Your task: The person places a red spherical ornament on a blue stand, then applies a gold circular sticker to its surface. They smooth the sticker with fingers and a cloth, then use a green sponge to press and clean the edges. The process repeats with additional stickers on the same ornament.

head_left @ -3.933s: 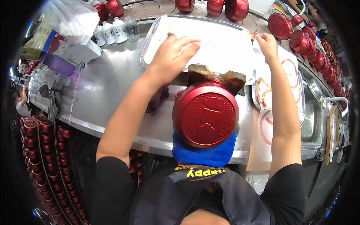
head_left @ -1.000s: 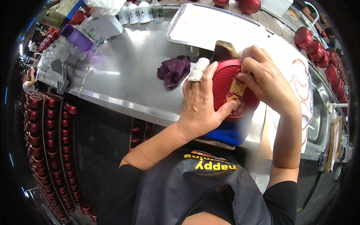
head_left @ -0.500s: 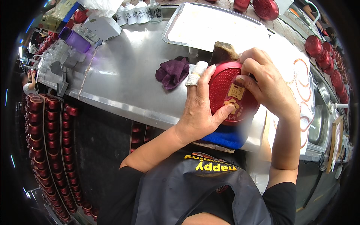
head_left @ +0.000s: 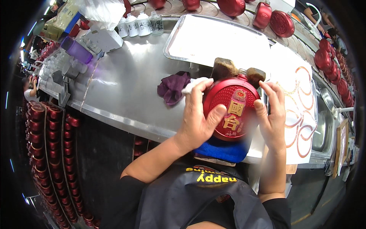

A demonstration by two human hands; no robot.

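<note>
Head camera: your left hand curves around the left side of a round red bottle, its thumb lying over the front face and its fingertips at the upper rim. It is spread rather than clenched, and you cannot tell from here how firmly it grips. Something white shows at those fingers; whether it is worn or held is unclear. Your right hand is at the bottle's right edge, thumb and fingers parted, with nothing seen between them; whether the thumb touches the rim cannot be made out.

The bottle lies in front of you with its decorated face up, gold characters running down the middle and raised dots beside them. Its neck points away from you, between two dark brown blocks, and its near side is over a blue cloth.

To the left of your left hand, a crumpled purple cloth sits on the metal counter. Beyond the blocks is a tray with a bright white lining. To your right lies a white sheet bearing orange-red rings, with a sink past it. White bottles stand at the counter's far left, and more red bottles line the far side.
</note>
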